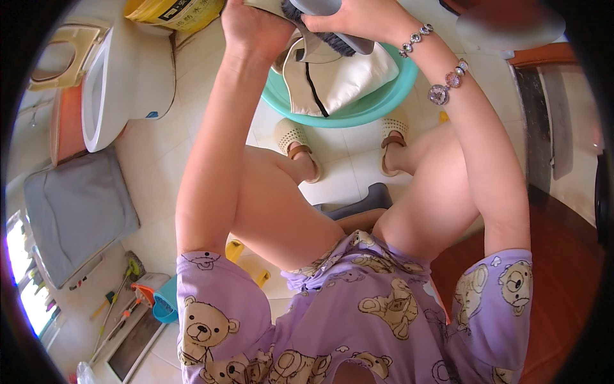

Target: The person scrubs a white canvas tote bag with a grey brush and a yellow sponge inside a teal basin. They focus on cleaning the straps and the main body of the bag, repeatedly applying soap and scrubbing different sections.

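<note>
My right hand [364, 21], with beaded bracelets on its wrist, grips a grey scrubbing brush [365, 46] near the top of the view. Its dark bristles lie against a cream strip of material. My left hand [259, 31] closes on the cream material [268, 6] just left of the brush; part of that grip is cut off by the upper edge. Below both hands a white and cream fabric item [348, 81] with a black stripe rests in a mint-green plastic basin [336, 122]. Whether the held material belongs to this item cannot be told.
A yellow bucket [192, 21] bearing writing stands at upper left, beside a white toilet [139, 72]. A grey padded piece [81, 211] is at left, above a blue dustpan [166, 300]. My clogs [289, 134] flank the basin's near side. A dark red-brown surface [561, 269] lies right.
</note>
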The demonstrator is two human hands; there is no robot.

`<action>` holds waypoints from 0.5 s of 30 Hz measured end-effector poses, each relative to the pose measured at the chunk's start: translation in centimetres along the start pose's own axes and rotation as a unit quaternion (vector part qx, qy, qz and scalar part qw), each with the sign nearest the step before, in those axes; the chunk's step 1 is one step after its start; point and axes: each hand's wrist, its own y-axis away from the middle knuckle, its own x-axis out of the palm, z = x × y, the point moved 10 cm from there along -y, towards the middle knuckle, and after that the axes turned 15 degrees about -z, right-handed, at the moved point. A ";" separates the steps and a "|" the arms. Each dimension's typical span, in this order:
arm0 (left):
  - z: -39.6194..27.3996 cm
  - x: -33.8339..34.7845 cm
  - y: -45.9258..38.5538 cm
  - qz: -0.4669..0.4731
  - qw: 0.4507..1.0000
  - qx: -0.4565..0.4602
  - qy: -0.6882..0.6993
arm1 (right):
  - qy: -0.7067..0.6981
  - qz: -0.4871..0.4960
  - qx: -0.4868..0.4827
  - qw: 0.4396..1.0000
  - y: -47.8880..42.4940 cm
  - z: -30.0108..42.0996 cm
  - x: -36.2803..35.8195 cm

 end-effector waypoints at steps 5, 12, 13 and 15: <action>3.9 -3.0 0.0 -0.126 0.989 -0.061 -0.056 | -0.006 -0.080 -0.083 0.993 -0.5 3.0 -1.4; 5.6 -2.5 1.0 -0.114 0.989 -0.069 -0.056 | -0.001 -0.090 -0.102 0.991 -0.4 3.0 -1.4; 4.8 -1.7 0.3 -0.083 0.992 -0.077 -0.059 | -0.006 -0.129 -0.138 0.982 -0.1 2.8 -2.2; 2.8 0.3 0.2 -0.010 0.996 -0.062 -0.058 | -0.015 -0.207 -0.204 0.957 1.5 1.5 -3.0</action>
